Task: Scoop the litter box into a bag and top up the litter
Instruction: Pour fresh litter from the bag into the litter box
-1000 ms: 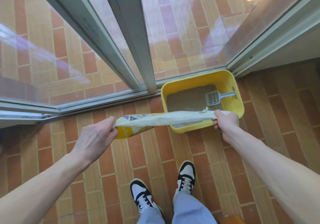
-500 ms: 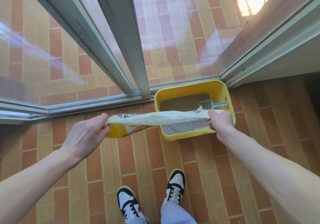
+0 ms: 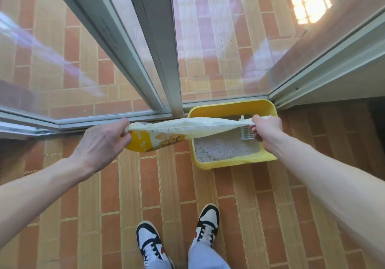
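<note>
A yellow litter box point(image 3: 233, 108) stands on the tiled floor in the corner by the glass doors, with grey litter point(image 3: 220, 147) inside. A white-and-yellow litter bag point(image 3: 177, 129) is stretched sideways in the air over the box's left part. My left hand point(image 3: 102, 141) grips the bag's left end. Its right end is gripped by my right hand point(image 3: 265, 128), over the box. A pale slotted scoop point(image 3: 246, 133) lies in the box, mostly hidden behind my right hand and the bag.
Sliding glass doors with grey metal frames point(image 3: 154, 60) run along the back and right. The door track point(image 3: 87, 123) lies behind my left hand. My two sneakers point(image 3: 179, 239) stand on the brick-pattern floor in front of the box.
Both hands and the bag have moved forward and a little up over the litter box. The bag now covers more of the scoop. I have stepped closer to the box.
</note>
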A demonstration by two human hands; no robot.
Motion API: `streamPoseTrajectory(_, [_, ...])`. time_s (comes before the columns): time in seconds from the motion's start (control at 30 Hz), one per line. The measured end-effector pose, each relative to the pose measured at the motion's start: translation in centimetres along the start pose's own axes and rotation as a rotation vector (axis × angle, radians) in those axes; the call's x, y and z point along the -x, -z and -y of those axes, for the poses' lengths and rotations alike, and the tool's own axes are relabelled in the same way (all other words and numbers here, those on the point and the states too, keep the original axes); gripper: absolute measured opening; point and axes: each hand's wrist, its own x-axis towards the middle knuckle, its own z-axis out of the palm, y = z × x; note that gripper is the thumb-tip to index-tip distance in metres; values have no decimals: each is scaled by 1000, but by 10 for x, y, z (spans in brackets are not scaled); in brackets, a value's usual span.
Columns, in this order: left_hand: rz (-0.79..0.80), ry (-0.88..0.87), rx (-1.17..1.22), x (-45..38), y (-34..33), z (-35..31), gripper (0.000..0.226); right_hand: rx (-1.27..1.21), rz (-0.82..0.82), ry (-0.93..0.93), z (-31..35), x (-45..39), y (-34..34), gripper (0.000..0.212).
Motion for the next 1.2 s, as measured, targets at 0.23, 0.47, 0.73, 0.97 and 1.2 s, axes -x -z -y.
streamPoseTrajectory(0.23, [-22, -4, 23, -6, 8, -1, 24, 7, -65, 2, -4, -3, -5, 19])
streamPoseTrajectory(0.47, [-24, -74, 31, -13, 15, -8, 20, -17, -79, -50, -20, -1, -1, 16])
streamPoseTrajectory(0.73, [-21, -132, 34, -10, 14, -16, 27, -55, -74, -86, -31, -7, 10, 13])
streamPoseTrajectory(0.97, [2, -177, 40, -14, 13, -25, 28, -81, -28, -144, -43, -11, 23, 12])
streamPoseTrajectory(1.2, [21, -243, 38, -15, 14, -36, 31, -92, -48, -160, -59, -13, 35, 11])
